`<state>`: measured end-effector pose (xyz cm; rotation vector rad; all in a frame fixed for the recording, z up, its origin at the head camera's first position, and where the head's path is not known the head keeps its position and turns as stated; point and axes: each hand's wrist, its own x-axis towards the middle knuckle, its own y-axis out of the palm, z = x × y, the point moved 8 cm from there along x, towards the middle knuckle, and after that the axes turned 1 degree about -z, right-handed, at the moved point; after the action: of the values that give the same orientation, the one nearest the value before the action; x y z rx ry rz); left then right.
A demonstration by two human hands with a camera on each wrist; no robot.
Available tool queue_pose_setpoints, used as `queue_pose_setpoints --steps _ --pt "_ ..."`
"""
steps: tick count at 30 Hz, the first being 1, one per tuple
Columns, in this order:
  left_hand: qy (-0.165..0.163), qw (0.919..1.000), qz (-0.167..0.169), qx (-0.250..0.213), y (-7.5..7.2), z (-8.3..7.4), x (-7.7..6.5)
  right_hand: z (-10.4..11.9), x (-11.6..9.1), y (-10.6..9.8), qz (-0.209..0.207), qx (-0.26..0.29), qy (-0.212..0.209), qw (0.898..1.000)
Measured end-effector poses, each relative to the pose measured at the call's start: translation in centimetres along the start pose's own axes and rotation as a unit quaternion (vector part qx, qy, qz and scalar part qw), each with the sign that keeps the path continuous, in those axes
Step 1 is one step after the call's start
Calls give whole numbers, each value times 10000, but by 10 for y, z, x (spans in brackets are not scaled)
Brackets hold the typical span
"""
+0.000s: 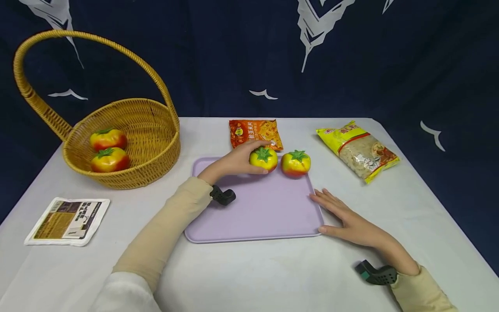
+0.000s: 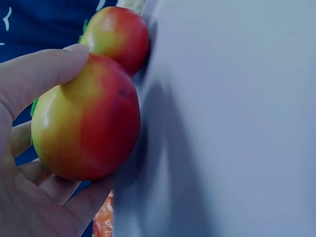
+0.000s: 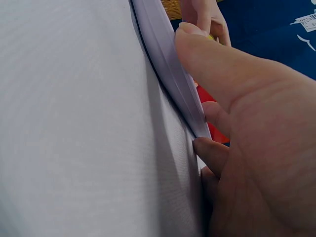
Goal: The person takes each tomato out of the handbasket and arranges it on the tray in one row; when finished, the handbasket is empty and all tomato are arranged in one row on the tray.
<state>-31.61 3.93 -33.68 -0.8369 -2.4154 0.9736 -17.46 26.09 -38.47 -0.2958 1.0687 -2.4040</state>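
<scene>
My left hand (image 1: 242, 159) grips a yellow-and-red tomato (image 1: 264, 158) with a green leafy top, over the far part of a lilac tray (image 1: 265, 212). In the left wrist view, the thumb and fingers curve round that tomato (image 2: 89, 123). Whether it touches the tray cannot be made out. A second tomato (image 1: 296, 164) sits just to its right, at the tray's far right corner. Along the tray's right edge rests my right hand (image 1: 347, 221), fingers extended, thumb at the near right corner. The right wrist view has those fingertips touching the tray rim (image 3: 170, 64).
At the back left stands a wicker basket (image 1: 163, 162) with a tall handle, holding two tomatoes (image 1: 111, 160). An orange snack packet (image 1: 253, 130) lies behind the tray. A yellow packet (image 1: 358, 149) is at the back right, a white-and-brown packet (image 1: 68, 221) at the left.
</scene>
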Motion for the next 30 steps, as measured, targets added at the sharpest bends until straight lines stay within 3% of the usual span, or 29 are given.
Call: queue_pose_setpoints --steps 13,20,24,28,30 --pt "-15 9999 95 -68 8 -1 3 2 0 -1 7 0 7 10000" --pt "74 9998 150 -101 3 -3 -6 0 -3 -1 -17 -24 -5 10000" --pt "434 9990 4 -102 -18 -13 -22 -3 -4 -1 -33 -23 -12 10000" --pt "631 9970 -338 -286 -62 -24 -55 -1 -1 0 -5 -11 -102 9999" --pt "508 9967 -561 -278 -87 -26 -76 -1 1 0 11 -43 -123 9999"
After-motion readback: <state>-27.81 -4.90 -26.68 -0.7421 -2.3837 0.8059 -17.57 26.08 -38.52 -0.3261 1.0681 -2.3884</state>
